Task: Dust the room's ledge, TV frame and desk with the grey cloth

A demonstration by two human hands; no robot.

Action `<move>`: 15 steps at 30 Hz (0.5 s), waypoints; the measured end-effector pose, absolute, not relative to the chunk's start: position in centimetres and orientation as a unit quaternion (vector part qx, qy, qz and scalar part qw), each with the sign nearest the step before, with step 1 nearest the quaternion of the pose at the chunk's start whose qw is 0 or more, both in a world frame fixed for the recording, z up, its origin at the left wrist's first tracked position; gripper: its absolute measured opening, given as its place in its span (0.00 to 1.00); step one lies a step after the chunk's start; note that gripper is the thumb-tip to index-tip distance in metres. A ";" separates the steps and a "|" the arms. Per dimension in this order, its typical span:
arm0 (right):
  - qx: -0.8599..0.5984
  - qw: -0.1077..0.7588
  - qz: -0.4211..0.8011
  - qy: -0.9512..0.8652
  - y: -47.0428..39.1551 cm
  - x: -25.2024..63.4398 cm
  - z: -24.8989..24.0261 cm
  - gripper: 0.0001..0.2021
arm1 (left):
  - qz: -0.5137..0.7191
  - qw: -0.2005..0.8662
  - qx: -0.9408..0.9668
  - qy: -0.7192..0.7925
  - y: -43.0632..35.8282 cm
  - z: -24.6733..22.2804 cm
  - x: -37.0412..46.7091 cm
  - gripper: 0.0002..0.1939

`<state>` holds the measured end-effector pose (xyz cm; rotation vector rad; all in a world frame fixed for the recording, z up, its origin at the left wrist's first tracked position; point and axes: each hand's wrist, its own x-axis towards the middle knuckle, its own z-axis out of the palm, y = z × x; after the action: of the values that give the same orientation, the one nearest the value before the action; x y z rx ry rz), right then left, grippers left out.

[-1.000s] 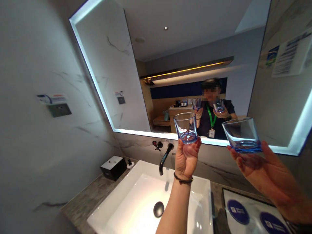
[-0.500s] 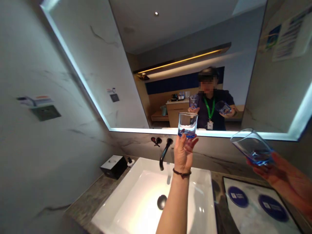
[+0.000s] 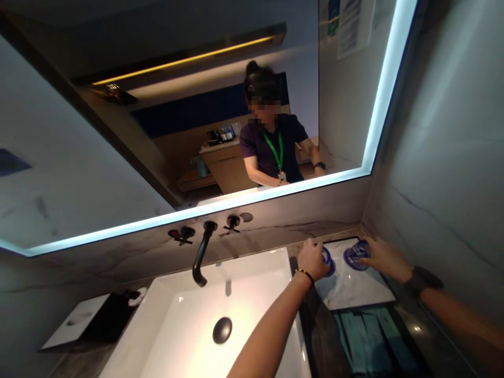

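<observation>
Right of the sink, my left hand (image 3: 313,260) is closed round a clear glass (image 3: 327,261) over a blue round coaster on a marble-patterned tray (image 3: 338,291). My right hand (image 3: 380,257) has its fingers round a second glass (image 3: 356,255) at the tray's right part, over another blue coaster. Both glasses look low against the tray; whether their bases touch it is hard to tell. The fingers partly cover both glasses.
The white sink (image 3: 185,315) has a black faucet (image 3: 202,254) above it. A tissue box (image 3: 106,317) stands on the left. Teal packets (image 3: 374,336) lie in front of the tray. The lit mirror (image 3: 220,202) reflects a person.
Both hands, each with its glass, have come down from in front of the mirror to the tray. The view has turned to the right.
</observation>
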<state>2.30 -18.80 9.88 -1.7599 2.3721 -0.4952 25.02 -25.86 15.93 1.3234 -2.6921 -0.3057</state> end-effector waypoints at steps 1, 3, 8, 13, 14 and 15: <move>-0.592 0.068 -0.151 0.789 -19.1 2.7 9.5 0.28 | -0.104 0.050 0.437 -0.892 -26.1 15.0 24.6 0.26; -0.601 0.060 -0.131 0.787 -19.8 3.2 8.8 0.25 | -0.115 0.037 0.443 -0.888 -26.7 13.5 24.3 0.28; -0.608 0.065 -0.105 0.784 -21.7 3.6 7.6 0.23 | -0.125 0.000 0.443 -0.888 -27.9 12.2 24.5 0.35; -0.619 0.065 -0.081 0.778 -22.6 3.2 7.4 0.26 | -0.165 0.043 0.516 -0.840 -26.4 11.6 26.7 0.49; -0.620 0.064 -0.077 0.778 -22.6 3.2 7.4 0.27 | -0.187 0.051 0.539 -0.820 -25.7 11.3 27.6 0.44; -0.621 0.062 -0.076 0.778 -22.6 3.2 7.3 0.28 | -0.219 0.057 0.554 -0.802 -24.7 11.0 28.5 0.37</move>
<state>3.21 -22.61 7.34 -1.8784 2.3512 -0.2298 28.54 -24.74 10.95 1.6790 -2.4309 -0.6630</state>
